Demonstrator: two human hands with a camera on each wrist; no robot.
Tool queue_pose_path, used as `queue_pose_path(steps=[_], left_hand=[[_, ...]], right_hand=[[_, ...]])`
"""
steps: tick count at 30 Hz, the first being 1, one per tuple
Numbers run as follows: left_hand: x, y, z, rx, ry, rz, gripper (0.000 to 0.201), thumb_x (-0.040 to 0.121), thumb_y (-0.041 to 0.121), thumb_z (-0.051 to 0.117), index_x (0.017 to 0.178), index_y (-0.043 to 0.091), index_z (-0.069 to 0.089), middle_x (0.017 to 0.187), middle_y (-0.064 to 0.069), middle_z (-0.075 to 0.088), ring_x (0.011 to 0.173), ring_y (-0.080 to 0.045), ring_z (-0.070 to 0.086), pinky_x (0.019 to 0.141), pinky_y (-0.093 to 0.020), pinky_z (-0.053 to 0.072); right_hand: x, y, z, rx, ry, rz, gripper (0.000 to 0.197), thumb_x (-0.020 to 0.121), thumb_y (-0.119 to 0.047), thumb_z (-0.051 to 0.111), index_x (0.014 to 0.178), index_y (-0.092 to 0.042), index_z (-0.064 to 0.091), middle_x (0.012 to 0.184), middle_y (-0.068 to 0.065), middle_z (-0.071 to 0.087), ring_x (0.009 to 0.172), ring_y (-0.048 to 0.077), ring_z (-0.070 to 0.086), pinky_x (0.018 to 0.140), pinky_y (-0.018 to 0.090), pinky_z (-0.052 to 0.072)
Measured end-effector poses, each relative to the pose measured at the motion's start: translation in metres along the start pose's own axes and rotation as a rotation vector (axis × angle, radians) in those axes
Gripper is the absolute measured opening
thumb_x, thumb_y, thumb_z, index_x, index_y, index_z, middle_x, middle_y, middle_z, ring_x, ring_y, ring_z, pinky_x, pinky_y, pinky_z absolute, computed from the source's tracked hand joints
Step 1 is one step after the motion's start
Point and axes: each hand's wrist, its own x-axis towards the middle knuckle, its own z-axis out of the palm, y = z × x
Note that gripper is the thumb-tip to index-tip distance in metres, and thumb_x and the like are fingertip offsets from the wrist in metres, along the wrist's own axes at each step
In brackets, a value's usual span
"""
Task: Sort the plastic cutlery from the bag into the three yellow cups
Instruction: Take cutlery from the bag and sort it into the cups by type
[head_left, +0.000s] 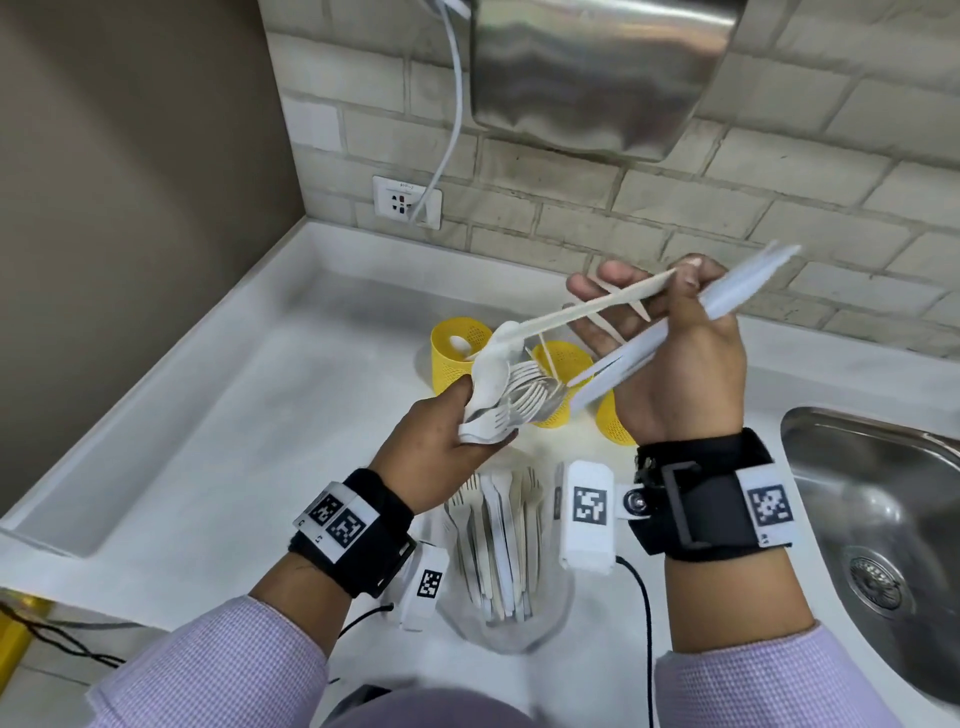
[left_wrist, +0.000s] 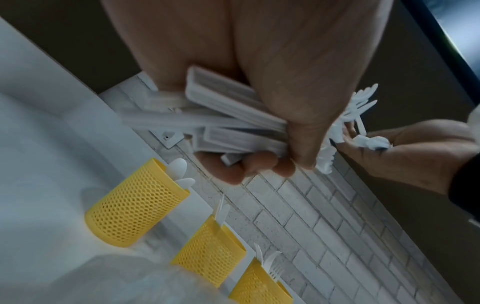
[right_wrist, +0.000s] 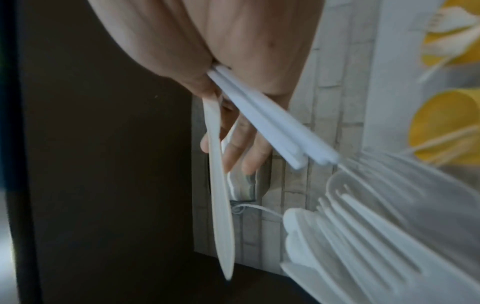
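- My left hand (head_left: 441, 431) grips a mixed bundle (head_left: 498, 400) of forks and spoons, fingers curled round it, above the counter (head_left: 249, 395).
- My right hand (head_left: 670, 353) pinches one cream spoon (head_left: 582, 312) by its handle and clamps a few white handles (head_left: 691, 332) under the thumb.
- Both hands hover over the three cups (head_left: 460, 353), which already hold a few pieces; the bag (head_left: 504, 566) lies nearer me than the cups, still full.
- Risk: the spoon's bowl looks caught in the bundle, so a hard pull could spill forks onto the counter.
- Risk: the right hand's crowded grip could drop pieces into the wrong cup.
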Motion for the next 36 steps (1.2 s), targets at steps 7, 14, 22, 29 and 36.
queue_pose_path(steps=[7, 14, 22, 29, 36], left_hand=[[-0.014, 0.02, -0.006, -0.449, -0.038, -0.103, 0.026, 0.089, 0.005, 0.075, 0.103, 0.023, 0.062, 0.074, 0.024, 0.07, 0.062, 0.004, 0.063, 0.058, -0.015, 0.049], [-0.016, 0.021, -0.009, -0.726, 0.03, -0.227, 0.025, 0.085, 0.005, 0.077, 0.067, 0.012, 0.06, 0.055, -0.012, 0.046, 0.049, -0.026, 0.048, 0.067, -0.037, 0.057], [-0.012, 0.037, 0.001, -1.118, -0.161, -0.393, 0.011, 0.084, 0.003, 0.058, 0.079, 0.009, 0.05, 0.12, -0.031, 0.068, 0.106, -0.043, 0.071, 0.082, -0.041, 0.062], [-0.005, 0.058, 0.019, -1.175, -0.173, -0.415, 0.016, 0.087, -0.006, 0.052, 0.077, 0.006, 0.048, 0.078, -0.016, 0.072, 0.08, -0.032, 0.075, 0.088, -0.045, 0.06], [-0.001, 0.068, 0.039, -1.136, -0.142, -0.515, 0.024, 0.087, -0.001, 0.059, 0.065, 0.005, 0.067, 0.099, -0.031, 0.066, 0.095, -0.043, 0.071, 0.098, -0.052, 0.055]], right_hand=[[0.016, 0.0, -0.032, 0.528, 0.209, 0.19, 0.029, 0.109, -0.035, 0.042, 0.084, -0.023, 0.051, 0.059, -0.002, 0.046, 0.044, 0.013, 0.043, 0.047, 0.019, 0.047], [0.007, -0.003, -0.039, 0.464, 0.219, 0.144, 0.044, 0.101, -0.042, 0.056, 0.065, -0.024, 0.036, 0.048, -0.006, 0.022, 0.035, 0.009, 0.019, 0.031, 0.02, 0.021], [-0.017, 0.004, -0.007, -0.101, -0.062, -0.154, 0.032, 0.093, -0.016, 0.058, 0.064, -0.02, 0.044, 0.044, -0.006, 0.024, 0.034, 0.012, 0.019, 0.041, 0.018, 0.023], [-0.027, 0.035, -0.015, -0.565, -0.173, -0.136, 0.048, 0.091, -0.026, 0.069, 0.051, -0.025, 0.041, 0.049, 0.006, 0.032, 0.045, 0.017, 0.032, 0.047, 0.028, 0.031], [-0.023, 0.029, -0.037, -0.481, -0.131, -0.123, 0.054, 0.093, -0.042, 0.061, 0.049, -0.017, 0.042, 0.046, 0.003, 0.036, 0.044, 0.018, 0.036, 0.048, 0.029, 0.032]])
